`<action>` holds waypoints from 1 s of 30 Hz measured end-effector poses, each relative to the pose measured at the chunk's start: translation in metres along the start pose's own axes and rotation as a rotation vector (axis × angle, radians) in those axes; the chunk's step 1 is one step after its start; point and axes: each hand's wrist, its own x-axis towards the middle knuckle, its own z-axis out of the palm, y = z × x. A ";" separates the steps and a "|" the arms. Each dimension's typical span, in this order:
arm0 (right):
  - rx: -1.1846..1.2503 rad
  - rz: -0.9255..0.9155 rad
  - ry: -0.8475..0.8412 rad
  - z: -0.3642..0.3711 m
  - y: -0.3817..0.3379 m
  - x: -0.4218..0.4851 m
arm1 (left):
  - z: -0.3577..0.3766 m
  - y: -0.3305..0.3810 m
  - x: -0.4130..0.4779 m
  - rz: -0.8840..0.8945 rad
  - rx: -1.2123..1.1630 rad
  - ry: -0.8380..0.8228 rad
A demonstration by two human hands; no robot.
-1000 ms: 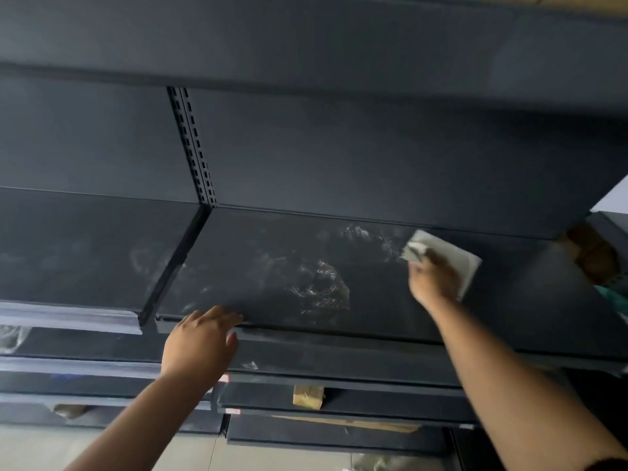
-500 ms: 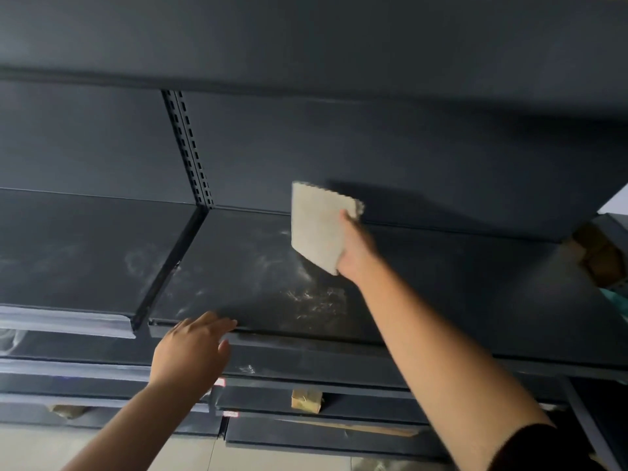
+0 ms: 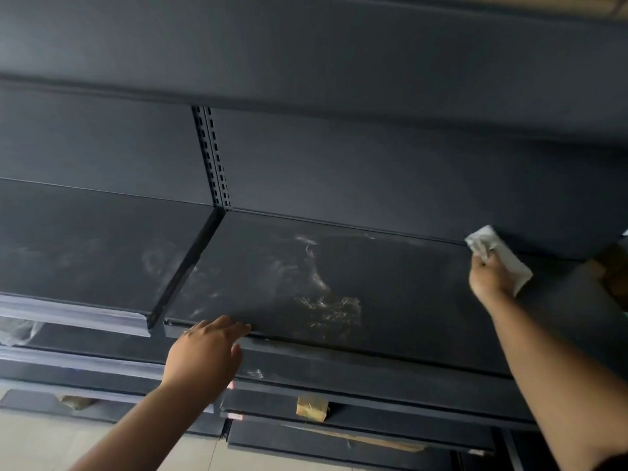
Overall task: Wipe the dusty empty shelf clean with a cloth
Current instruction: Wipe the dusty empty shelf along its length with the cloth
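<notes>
The dark metal shelf (image 3: 407, 300) stretches across the view, with whitish dust smears (image 3: 323, 300) in its left and middle part. My right hand (image 3: 489, 277) is at the shelf's far right near the back wall, gripping a white cloth (image 3: 503, 256) that lies against the shelf. My left hand (image 3: 207, 355) rests on the shelf's front lip near its left end, fingers spread, holding nothing.
A second dusty shelf (image 3: 85, 249) adjoins on the left, split off by a slotted upright post (image 3: 214, 158). Another shelf overhangs above. Lower shelves below hold a yellowish box (image 3: 312, 407) and cardboard. A brown object (image 3: 611, 270) sits at the right edge.
My right hand swept the cloth from the right to the shelf's middle, lifted it, and is now back at the far right rear corner. My left hand stayed on the front lip.
</notes>
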 end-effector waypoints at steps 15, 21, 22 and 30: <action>0.555 -0.243 -0.803 0.125 -0.257 -0.153 | 0.003 -0.005 0.002 0.013 -0.013 -0.045; 1.303 0.412 -0.724 0.078 -0.246 -0.168 | -0.005 -0.002 0.006 0.006 -0.030 -0.093; 1.432 0.444 -0.722 0.065 -0.231 -0.164 | -0.006 -0.003 0.006 0.007 -0.034 -0.101; 1.186 0.175 -0.021 -0.055 -0.074 -0.128 | -0.010 -0.007 0.005 0.057 -0.047 -0.119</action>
